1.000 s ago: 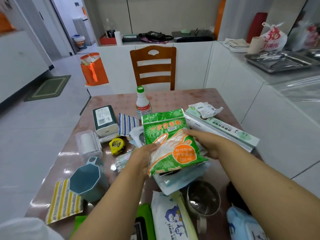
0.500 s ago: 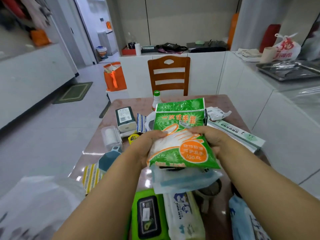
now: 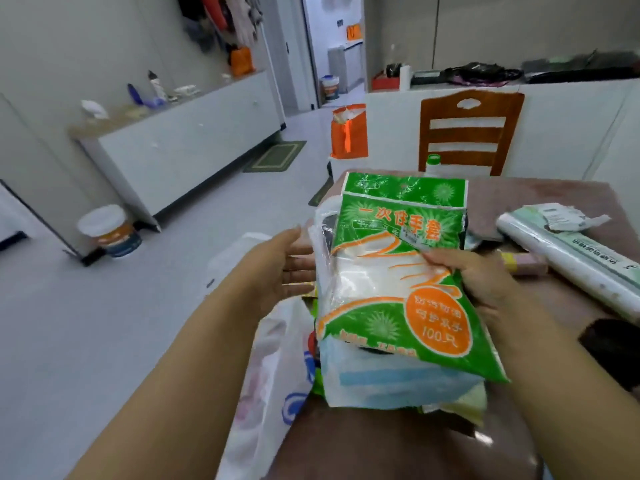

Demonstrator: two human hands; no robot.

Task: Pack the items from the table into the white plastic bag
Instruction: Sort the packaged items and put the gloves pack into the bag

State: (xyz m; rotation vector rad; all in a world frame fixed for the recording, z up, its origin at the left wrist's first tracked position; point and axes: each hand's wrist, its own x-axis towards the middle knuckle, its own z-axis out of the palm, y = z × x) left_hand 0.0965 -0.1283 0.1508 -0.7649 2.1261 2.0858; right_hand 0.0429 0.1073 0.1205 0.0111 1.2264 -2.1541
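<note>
Two packets [image 3: 398, 292] in right hand's [image 3: 485, 282] gripping fingers hide table [image 3: 540, 195]; left hand [image 3: 277, 268] open.

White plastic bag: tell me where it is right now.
In the head view, the white plastic bag hangs off the table's left edge, low and left of centre, under the left hand and beside the green glove pack.

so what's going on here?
A person is packing table items. The right hand grips a green and orange plastic packet of disposable gloves stacked on a pale blue packet, held above the white plastic bag at the table's left edge. The left hand is open beside the stack.
</note>
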